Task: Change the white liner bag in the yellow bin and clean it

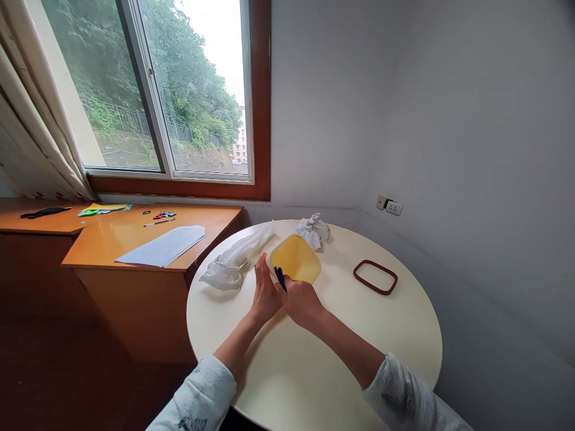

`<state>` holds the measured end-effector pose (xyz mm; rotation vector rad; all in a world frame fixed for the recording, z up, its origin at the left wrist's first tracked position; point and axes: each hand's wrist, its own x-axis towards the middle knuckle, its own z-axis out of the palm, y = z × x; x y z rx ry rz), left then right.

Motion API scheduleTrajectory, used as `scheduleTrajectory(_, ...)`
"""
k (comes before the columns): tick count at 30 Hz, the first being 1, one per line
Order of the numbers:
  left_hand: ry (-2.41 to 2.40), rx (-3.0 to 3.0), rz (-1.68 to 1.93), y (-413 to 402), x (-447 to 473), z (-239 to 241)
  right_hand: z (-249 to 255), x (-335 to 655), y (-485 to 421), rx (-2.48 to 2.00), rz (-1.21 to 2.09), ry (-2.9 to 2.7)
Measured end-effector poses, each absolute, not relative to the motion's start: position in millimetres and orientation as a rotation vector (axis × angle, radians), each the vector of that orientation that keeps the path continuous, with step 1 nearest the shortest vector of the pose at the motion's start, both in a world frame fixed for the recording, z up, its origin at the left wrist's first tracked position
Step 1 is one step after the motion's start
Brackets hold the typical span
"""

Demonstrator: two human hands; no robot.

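Observation:
A yellow plastic lid (296, 258) is tilted up on the round white table (314, 371). My left hand (265, 293) grips its near left edge, fingers closed on it. My right hand (302, 301) is closed around a small dark blue tool (280, 277) that presses against the lid's near rim. A brown rubber sealing ring (375, 276) lies flat on the table to the right, apart from both hands.
A crumpled clear plastic bag (233, 260) lies left of the lid, and a knotted white bag (313, 230) sits behind it. A wooden desk (135, 263) with papers and a pen stands to the left under the window. A wall socket (390, 206) sits at the right.

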<state>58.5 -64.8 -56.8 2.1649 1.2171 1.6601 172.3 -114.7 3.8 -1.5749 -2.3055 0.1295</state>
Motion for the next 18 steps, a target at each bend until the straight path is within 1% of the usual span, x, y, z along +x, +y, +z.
scheduleTrajectory(3,1.267,2.198,1.639,-64.6,57.0,-57.5,2.4,183.7,-121.2,-1.462,0.212,-2.313)
scheduleTrajectory(10,1.222,2.247,1.602,-65.0,53.6,-52.8,14.6,218.0,-132.9,-1.152,0.217,-2.503)
scheduleTrajectory(15,1.186,2.325,1.609,-60.8,53.1,-55.9,17.8,236.1,-127.6,-1.111,0.326,-2.608)
scheduleTrajectory(18,1.151,2.349,1.624,-60.9,53.7,-55.8,19.8,242.0,-120.9,-1.156,0.303,-2.653)
